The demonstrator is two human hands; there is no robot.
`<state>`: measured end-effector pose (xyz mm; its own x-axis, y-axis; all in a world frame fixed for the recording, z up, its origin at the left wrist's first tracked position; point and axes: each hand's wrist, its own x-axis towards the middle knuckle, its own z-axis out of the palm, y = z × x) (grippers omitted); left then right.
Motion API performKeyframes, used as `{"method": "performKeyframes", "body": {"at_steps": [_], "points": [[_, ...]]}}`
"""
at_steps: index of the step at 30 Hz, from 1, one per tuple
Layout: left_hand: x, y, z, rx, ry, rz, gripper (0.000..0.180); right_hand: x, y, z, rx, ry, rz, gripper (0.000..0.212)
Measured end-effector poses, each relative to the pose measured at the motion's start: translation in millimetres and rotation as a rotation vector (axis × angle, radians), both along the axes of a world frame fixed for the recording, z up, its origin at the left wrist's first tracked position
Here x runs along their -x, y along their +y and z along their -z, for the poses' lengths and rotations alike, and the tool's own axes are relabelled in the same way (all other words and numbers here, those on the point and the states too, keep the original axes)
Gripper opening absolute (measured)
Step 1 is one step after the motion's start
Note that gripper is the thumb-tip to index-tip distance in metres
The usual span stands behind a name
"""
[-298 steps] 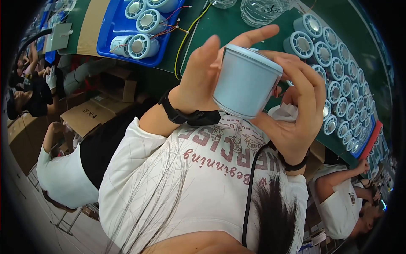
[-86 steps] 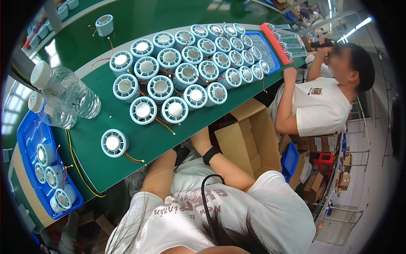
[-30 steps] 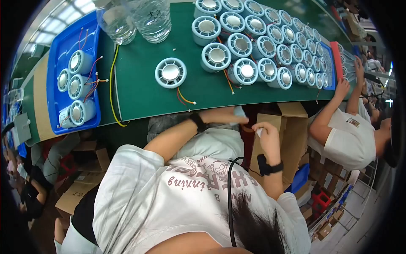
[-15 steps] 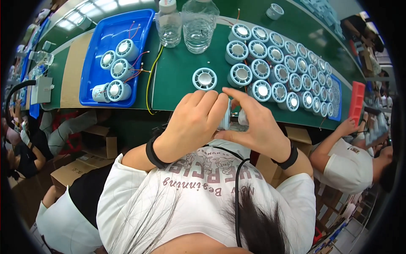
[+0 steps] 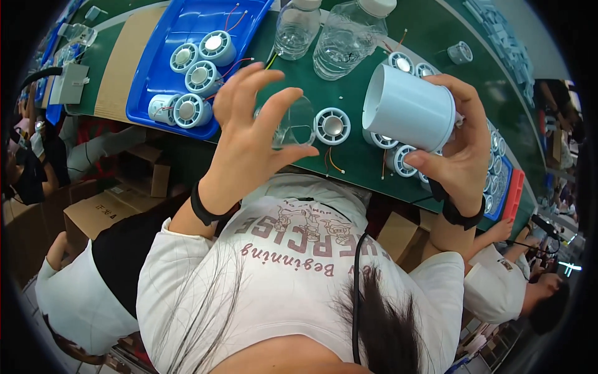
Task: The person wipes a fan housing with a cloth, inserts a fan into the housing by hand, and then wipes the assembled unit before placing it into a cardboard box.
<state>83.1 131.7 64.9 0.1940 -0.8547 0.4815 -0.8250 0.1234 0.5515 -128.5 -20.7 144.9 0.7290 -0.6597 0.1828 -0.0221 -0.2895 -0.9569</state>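
My right hand (image 5: 464, 140) grips a pale blue cylindrical housing (image 5: 408, 107) by one end, thumb below and fingers above, with its other end facing left. My left hand (image 5: 246, 128) curves its fingers and thumb around a clear plastic cylinder (image 5: 298, 124), see-through and hard to outline. Between the hands, a round pale blue part with a slotted rim and silver disc (image 5: 332, 126) stands on the green table, with thin wires at its near side. Behind the housing, more such parts (image 5: 406, 161) stand in rows, partly hidden by it and my right hand.
A blue tray (image 5: 142, 87) at the left holds several wired parts. Two clear bottles (image 5: 349, 40) stand at the back. A cardboard sheet (image 5: 119, 71) and a grey box (image 5: 68, 84) lie farther left. At the right are a red tray (image 5: 514, 192) and another person's arm (image 5: 489, 235).
My hands were together around a part at the table edge; they are now apart. The right has lifted the pale blue housing rightward, and the left has moved left with the clear cylinder.
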Motion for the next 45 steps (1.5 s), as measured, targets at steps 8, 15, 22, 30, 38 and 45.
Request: {"method": "performKeyframes", "body": {"at_steps": [8,15,22,30,38,45], "points": [[-13,-9,63,-0.218,0.257,-0.195,0.072,-14,4,9,-0.065,0.064,0.04,0.074],[-10,-6,67,-0.188,0.179,-0.254,0.086,-15,6,12,-0.418,0.092,0.008,0.07],[5,2,-6,0.061,0.555,0.133,0.099,-25,20,19,-0.573,0.03,-0.005,0.065],[27,-37,-1,0.157,1.245,0.489,0.117,-30,34,28,-0.334,-0.003,-0.138,0.054],[20,-30,-19,-0.039,1.676,0.409,0.129,86,-155,9,0.23,0.583,0.358,0.038],[23,-26,-15,-0.067,1.484,0.319,0.127,208,-389,119,0.558,1.23,0.727,0.079]]}}
